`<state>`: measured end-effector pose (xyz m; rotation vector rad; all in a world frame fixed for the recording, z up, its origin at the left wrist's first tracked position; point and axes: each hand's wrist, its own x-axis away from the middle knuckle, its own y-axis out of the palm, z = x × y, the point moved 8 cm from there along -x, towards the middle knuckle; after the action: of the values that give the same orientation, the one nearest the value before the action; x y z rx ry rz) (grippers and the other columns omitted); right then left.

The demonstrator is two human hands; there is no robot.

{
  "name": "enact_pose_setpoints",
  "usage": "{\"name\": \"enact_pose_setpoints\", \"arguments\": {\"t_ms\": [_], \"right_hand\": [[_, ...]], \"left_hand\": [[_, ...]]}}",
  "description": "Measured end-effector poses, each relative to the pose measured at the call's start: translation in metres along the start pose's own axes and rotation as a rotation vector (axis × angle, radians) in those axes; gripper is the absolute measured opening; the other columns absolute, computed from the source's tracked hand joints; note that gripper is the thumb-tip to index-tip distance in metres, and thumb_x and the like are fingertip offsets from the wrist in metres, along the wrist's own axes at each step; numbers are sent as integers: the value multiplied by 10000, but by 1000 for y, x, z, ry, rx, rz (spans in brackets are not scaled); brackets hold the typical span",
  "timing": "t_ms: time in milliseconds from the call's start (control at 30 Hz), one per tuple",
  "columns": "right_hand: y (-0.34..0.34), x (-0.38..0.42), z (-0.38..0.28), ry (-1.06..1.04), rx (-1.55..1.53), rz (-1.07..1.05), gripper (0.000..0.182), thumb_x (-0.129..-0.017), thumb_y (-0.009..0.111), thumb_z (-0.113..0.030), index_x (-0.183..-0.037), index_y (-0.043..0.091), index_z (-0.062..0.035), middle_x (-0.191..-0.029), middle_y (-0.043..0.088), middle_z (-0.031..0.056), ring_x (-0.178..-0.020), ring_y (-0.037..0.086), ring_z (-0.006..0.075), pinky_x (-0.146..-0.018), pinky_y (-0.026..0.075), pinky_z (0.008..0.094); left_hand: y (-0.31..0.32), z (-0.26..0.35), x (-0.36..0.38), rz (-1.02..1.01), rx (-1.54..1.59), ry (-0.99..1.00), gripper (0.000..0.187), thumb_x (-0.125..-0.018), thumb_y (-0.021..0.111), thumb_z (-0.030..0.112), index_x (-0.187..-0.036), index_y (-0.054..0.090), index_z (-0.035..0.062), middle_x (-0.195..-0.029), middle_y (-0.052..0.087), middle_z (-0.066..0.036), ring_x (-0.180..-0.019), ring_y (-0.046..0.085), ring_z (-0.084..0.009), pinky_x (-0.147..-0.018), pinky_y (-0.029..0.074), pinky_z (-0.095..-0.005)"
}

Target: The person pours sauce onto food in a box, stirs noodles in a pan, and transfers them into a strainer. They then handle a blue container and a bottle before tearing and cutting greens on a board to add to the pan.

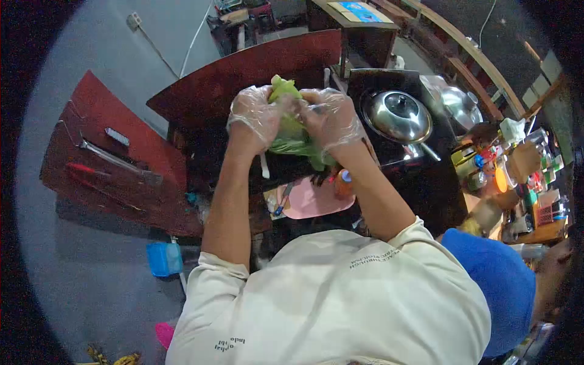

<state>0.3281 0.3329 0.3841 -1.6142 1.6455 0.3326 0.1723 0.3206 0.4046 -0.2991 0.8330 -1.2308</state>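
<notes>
Both hands wear clear plastic gloves and are raised over the dark worktop. Between them is a bunch of green leafy vegetable (292, 137), pale at the top and darker green below. My left hand (252, 115) grips its left side with the fingers curled in. From the right, my right hand (331, 115) closes on the same bunch near its upper part. Below the hands lies a pink cutting board (313, 199), with a knife (283, 201) at its left edge and an orange container (344, 184) at its right.
A lidded steel pan (398, 115) sits on the stove at right, another lidded pot (460, 106) beyond it. Bottles and jars crowd the right-hand table. A person in a blue shirt (493, 292) is close on my right. Red boards (115, 158) stand at left, above a blue container (164, 260).
</notes>
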Motion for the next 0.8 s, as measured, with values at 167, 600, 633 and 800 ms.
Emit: {"name": "enact_pose_setpoints", "arguments": {"t_ms": [167,600,633,800], "right_hand": [[-19,-5,21,12,201,-32,223,-849,657,-258,-966,704,-73,-879,682,182,-817,667,350,-732,524,434],[-4,16,75,631,-944,-330,309,-939,632,-262,-1067,659,18,-947,692,94,-812,660,181,-723,546,314],[5,15,66,586,-994,-346,332,-941,627,-282,-1081,656,18,-967,694,91,-827,659,182,-747,545,325],[30,16,53,362,-591,-427,313,-952,598,-286,-998,708,3,-814,674,37,-779,613,117,-692,473,300]], "left_hand": [[2,9,4,-125,-409,244,294,-933,559,316,-954,673,45,-842,642,-173,-828,635,-350,-768,497,-459],[-30,9,2,-78,-61,59,305,-888,630,352,-896,709,58,-813,685,-143,-747,659,-307,-700,506,-395],[-13,6,1,-80,-16,144,313,-880,643,362,-921,712,60,-822,690,-147,-743,665,-300,-699,505,-381],[16,10,7,-76,178,61,224,-851,695,237,-928,732,30,-683,660,-35,-600,581,-97,-565,465,-305]]}}
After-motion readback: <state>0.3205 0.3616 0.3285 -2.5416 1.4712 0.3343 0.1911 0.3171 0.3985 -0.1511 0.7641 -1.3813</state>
